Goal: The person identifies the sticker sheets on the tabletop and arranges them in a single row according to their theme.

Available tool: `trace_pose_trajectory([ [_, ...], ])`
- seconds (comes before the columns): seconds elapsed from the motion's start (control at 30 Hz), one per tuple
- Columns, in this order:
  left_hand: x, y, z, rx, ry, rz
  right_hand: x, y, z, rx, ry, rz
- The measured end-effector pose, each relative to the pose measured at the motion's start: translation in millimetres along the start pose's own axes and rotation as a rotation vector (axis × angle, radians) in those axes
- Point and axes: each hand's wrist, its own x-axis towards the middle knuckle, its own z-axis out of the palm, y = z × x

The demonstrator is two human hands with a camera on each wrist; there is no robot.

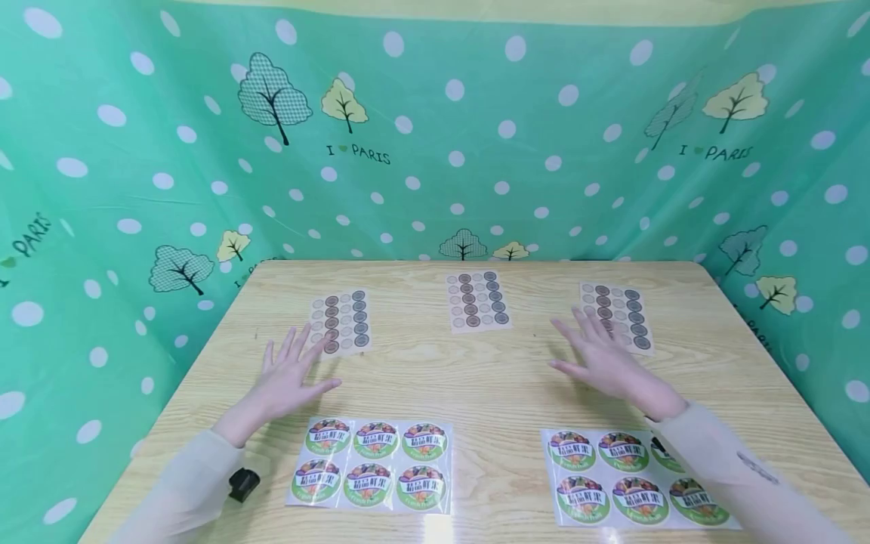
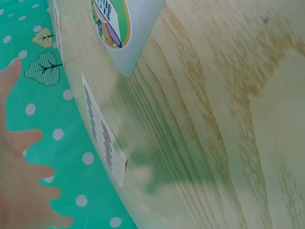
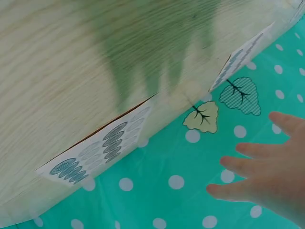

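My left hand (image 1: 288,374) hovers over the wooden table (image 1: 489,378) with fingers spread and straight, holding nothing. Its fingertips are just short of the left sheet of small round stickers (image 1: 340,323). My right hand (image 1: 601,355) is likewise spread and empty, with its fingers beside the left edge of the right small-sticker sheet (image 1: 617,315). A third such sheet (image 1: 477,301) lies between them at the back. In the left wrist view the left hand (image 2: 19,181) shows beside a small-sticker sheet (image 2: 102,138). The right wrist view shows the right hand (image 3: 267,176) and a sheet (image 3: 102,148).
Two sheets of large round fruit-label stickers lie near the front edge, one on the left (image 1: 372,463) and one on the right (image 1: 628,480), the latter partly under my right sleeve. A green polka-dot cloth (image 1: 435,151) walls in the table on three sides.
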Motion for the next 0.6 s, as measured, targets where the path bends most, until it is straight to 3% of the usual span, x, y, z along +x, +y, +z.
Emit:
trace_pose_trajectory([
  [0.4,5.0,-7.2,-8.1,-0.022,0.044,-0.022,24,-20,4,0.037,-0.014,-0.047],
  [0.6,7.5,-10.4,-7.1,-0.087,0.060,-0.028,34,-31,5,0.050,0.007,-0.065],
])
